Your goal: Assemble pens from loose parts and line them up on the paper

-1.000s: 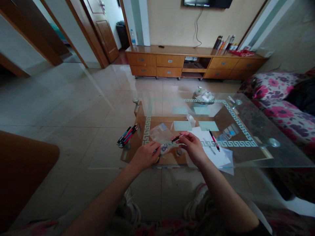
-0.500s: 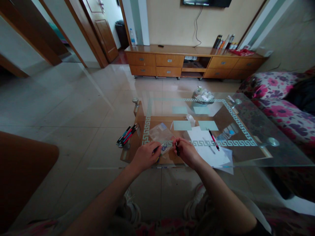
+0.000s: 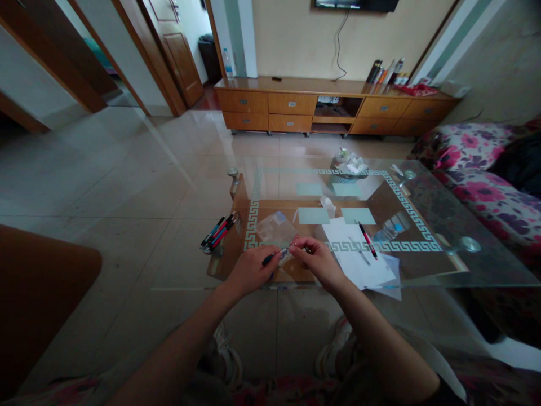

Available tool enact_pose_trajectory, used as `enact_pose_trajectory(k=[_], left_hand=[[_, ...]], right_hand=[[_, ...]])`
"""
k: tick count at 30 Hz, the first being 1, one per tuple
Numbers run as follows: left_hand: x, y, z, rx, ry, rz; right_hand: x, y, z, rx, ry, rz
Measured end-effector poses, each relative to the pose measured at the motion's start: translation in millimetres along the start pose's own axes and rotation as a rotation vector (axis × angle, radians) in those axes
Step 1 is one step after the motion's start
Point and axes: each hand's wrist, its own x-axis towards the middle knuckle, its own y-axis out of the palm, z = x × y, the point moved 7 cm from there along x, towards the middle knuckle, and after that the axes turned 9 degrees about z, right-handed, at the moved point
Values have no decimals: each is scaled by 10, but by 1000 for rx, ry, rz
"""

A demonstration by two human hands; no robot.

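Note:
My left hand (image 3: 253, 265) is closed around the dark barrel of a pen (image 3: 267, 259), whose thin, light-coloured end points right. My right hand (image 3: 319, 260) meets it there, thumb and forefinger pinched at that end. A small black pen part (image 3: 309, 249) shows among the right fingers, mostly hidden. Beneath both hands lies a clear plastic bag (image 3: 274, 226) on the glass table (image 3: 422, 276). Left of them rests a bundle of several pens (image 3: 217, 232). A red and black pen (image 3: 367, 240) lies on white paper sheets (image 3: 353, 265) to the right.
Under the glass are a basket (image 3: 349, 169) of crumpled waste and a plastic bottle (image 3: 389, 229). A wooden TV cabinet (image 3: 291, 104) stands against the far wall. At right is a flowered sofa (image 3: 482, 194), and a brown wooden edge (image 3: 46, 299) is at left.
My hands have come together. The right fingers moved left onto the thin end of the pen in my left hand, and the black part they hold has turned and is less visible.

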Motion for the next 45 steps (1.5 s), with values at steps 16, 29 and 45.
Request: enact_pose_trajectory(k=[16, 29, 45], left_hand=[[15, 27, 78, -88, -119, 12], [63, 90, 186, -361, -204, 14], [17, 355, 256, -694, -372, 215]], right_hand=[[8, -216, -13, 225, -26, -169], [-29, 160, -152, 257, 132, 113], [55, -183, -38, 221, 29, -48]])
